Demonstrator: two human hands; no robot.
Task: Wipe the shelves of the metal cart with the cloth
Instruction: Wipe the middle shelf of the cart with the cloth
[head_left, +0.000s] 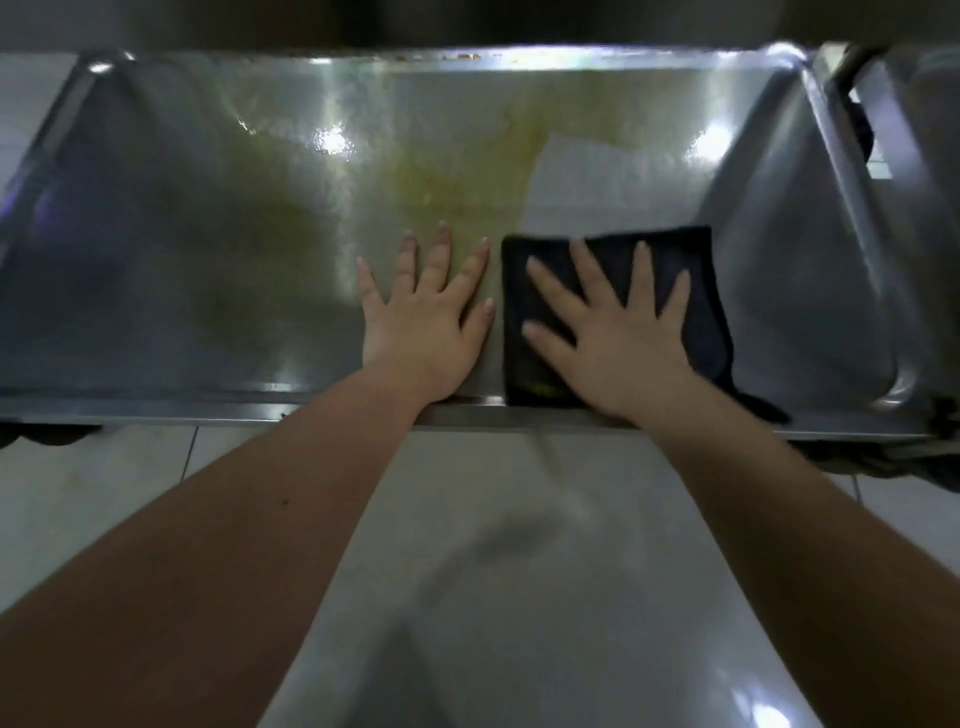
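A steel cart shelf (208, 234) fills the upper half of the frame, its glossy surface showing a yellowish smear at centre and bright glints of light. A dark folded cloth (691, 291) lies at the shelf's near edge, right of centre, one corner draping over the rim. The right hand (608, 332) presses flat on the cloth, fingers spread. Just beside it, the left hand (426, 317) rests open on bare metal, fingers straight. Pale floor tiles (519, 571) lie below.
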